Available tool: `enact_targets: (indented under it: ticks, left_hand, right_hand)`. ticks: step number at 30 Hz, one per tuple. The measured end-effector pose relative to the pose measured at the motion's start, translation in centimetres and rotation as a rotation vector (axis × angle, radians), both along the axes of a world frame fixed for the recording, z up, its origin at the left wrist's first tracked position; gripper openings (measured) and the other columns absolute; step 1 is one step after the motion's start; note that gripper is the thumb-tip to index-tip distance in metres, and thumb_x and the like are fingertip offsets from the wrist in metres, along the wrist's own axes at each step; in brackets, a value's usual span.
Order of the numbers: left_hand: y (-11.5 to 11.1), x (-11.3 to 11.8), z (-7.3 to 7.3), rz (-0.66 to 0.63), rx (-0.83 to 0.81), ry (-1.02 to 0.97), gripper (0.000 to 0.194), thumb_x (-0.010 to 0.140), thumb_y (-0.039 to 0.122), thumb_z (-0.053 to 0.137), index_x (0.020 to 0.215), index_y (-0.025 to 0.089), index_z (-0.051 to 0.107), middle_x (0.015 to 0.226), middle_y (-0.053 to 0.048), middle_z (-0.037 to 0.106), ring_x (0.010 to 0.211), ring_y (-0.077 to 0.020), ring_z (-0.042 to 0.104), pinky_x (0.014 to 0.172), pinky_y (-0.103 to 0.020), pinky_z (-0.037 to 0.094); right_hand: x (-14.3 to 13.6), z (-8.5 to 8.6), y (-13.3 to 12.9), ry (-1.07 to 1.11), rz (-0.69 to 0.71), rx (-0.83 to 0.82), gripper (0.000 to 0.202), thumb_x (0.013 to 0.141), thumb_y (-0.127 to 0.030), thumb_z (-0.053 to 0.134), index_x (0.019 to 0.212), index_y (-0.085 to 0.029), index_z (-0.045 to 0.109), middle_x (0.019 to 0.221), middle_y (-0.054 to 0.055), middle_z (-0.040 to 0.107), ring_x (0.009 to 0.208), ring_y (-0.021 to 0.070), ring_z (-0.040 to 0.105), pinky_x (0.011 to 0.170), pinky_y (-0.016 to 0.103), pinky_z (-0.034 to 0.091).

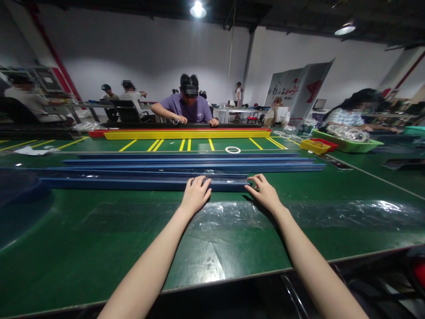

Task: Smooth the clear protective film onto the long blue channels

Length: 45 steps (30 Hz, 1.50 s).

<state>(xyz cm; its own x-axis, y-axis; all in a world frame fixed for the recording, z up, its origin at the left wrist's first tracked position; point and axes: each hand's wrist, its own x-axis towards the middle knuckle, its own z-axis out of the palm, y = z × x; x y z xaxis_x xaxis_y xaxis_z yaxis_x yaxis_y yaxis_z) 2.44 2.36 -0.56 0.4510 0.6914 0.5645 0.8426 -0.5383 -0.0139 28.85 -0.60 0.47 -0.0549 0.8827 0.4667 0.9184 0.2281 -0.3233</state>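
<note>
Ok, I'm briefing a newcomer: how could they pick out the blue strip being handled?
On the green table, long blue strips lie crosswise. Find the front strip: left hand on it, right hand at its right end. Those behind extend farther right, with neither hand on them.

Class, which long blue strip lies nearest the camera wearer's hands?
The front strip: the left hand rests on it, the right hand is at its end; the other strips lie farther back.

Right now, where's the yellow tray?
In the head view, the yellow tray sits on the green table, beyond and right of the right hand, beside the red tray and light-green basket.
</note>
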Motion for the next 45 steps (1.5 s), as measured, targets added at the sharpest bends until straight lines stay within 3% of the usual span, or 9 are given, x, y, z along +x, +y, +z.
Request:
enact_targets:
  ticks: [6, 14, 25, 45]
  left_hand:
    - [0.1, 0.0, -0.3, 0.021, 0.018, -0.035, 0.04, 0.085, 0.026, 0.039, 0.124, 0.018, 0.046, 0.117, -0.01, 0.056, 0.111, -0.0234, 0.047, 0.094, -0.039, 0.031]
    - [0.2, 0.0, -0.4, 0.086, 0.049, -0.078, 0.029, 0.083, 0.024, 0.041, 0.106, 0.02, 0.058, 0.112, -0.009, 0.059, 0.108, -0.0249, 0.047, 0.099, -0.046, 0.025]
    - [0.4, -0.1, -0.2, 0.147, 0.043, -0.034, 0.026, 0.085, 0.028, 0.039, 0.098, 0.019, 0.06, 0.097, -0.009, 0.061, 0.09, -0.0244, 0.052, 0.084, -0.04, 0.035]
    - [0.4, -0.2, 0.4, 0.179, -0.029, 0.013, 0.025, 0.086, 0.03, 0.038, 0.095, 0.018, 0.058, 0.092, -0.008, 0.061, 0.088, -0.0237, 0.05, 0.078, -0.037, 0.032]
  right_hand:
    - [0.7, -0.8, 0.5, -0.01, 0.046, -0.061, 0.039, 0.08, -0.051, 0.045, 0.108, -0.027, 0.055, 0.099, 0.002, 0.054, 0.065, 0.0109, 0.055, 0.063, 0.026, 0.045]
    - [1.1, -1.4, 1.1, 0.048, 0.074, -0.065, 0.039, 0.082, -0.05, 0.042, 0.107, -0.025, 0.058, 0.089, 0.002, 0.057, 0.061, 0.0113, 0.053, 0.066, 0.027, 0.045]
    - [1.2, -1.5, 1.4, 0.08, 0.087, -0.084, 0.038, 0.08, -0.049, 0.045, 0.101, -0.021, 0.06, 0.082, 0.002, 0.056, 0.061, 0.0122, 0.049, 0.065, 0.027, 0.042]
    - [1.3, -1.6, 1.5, 0.102, 0.088, -0.094, 0.033, 0.078, -0.047, 0.047, 0.092, -0.021, 0.061, 0.081, 0.004, 0.059, 0.066, 0.0144, 0.051, 0.064, 0.028, 0.04]
